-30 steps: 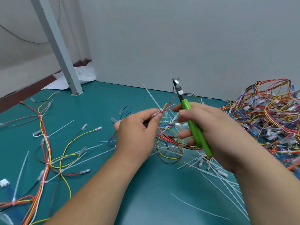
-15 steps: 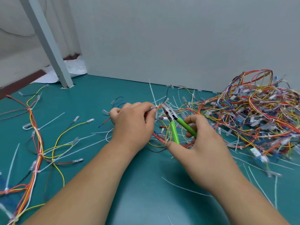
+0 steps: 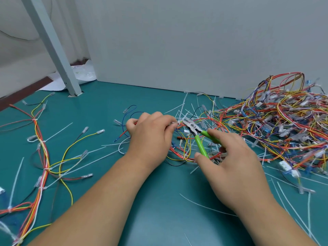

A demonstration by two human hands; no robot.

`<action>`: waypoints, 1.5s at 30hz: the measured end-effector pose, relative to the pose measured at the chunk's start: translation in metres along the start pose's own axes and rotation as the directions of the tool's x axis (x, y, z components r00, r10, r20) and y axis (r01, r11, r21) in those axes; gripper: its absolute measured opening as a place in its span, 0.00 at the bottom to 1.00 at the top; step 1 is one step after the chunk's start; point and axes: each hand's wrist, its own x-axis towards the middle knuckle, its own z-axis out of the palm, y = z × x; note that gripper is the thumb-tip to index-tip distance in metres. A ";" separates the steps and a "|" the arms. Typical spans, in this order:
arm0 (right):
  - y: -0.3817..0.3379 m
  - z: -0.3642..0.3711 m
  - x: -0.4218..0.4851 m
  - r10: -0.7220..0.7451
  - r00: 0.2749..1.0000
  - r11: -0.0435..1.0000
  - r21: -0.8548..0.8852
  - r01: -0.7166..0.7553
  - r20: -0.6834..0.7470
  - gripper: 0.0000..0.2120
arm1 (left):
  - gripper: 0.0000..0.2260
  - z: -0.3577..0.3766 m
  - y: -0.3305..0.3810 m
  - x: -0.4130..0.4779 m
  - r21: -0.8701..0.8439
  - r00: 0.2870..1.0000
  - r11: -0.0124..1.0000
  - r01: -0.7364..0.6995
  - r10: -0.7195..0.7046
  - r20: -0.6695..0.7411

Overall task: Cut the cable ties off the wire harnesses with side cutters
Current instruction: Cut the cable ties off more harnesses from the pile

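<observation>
Head view: the left hand lies knuckles-up over the mat, its fingertips curled together and pinching a small harness of red and yellow wires whose loops spread out between the two hands. The right hand grips the green-handled steel side cutters — thumb against the near handle, fingers curled over the far one, the handles spread apart. The steel nose points at the left fingertips and sits just beside them; whether it touches a tie I cannot tell.

Loose white plastic cable ties lie scattered just beyond the hands, with more to the right front. A big tangled pile of multicoloured wire harnesses covers the right side of the teal mat. Well apart on the left, a long harness of orange, red and yellow wires lies stretched out, bound at intervals with white ties. A pale grey wall panel stands at the mat's far edge — a slanting grey metal post meets the mat at the far left.
</observation>
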 end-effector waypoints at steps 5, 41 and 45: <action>0.000 0.003 0.000 0.017 0.999 1.000 -0.020 -0.016 0.030 0.28 | 0.06 0.000 -0.001 0.000 -0.022 1.000 1.000 -0.013 0.012 -0.022; 0.005 -0.001 0.003 0.025 0.998 0.995 -0.095 -0.019 0.061 0.26 | 0.06 0.001 0.004 -0.002 0.023 0.997 0.997 -0.074 0.074 0.002; 0.004 -0.001 0.003 0.022 0.998 0.998 -0.065 -0.019 0.052 0.26 | 0.06 0.004 0.005 -0.002 -0.001 0.999 0.999 -0.033 0.033 -0.017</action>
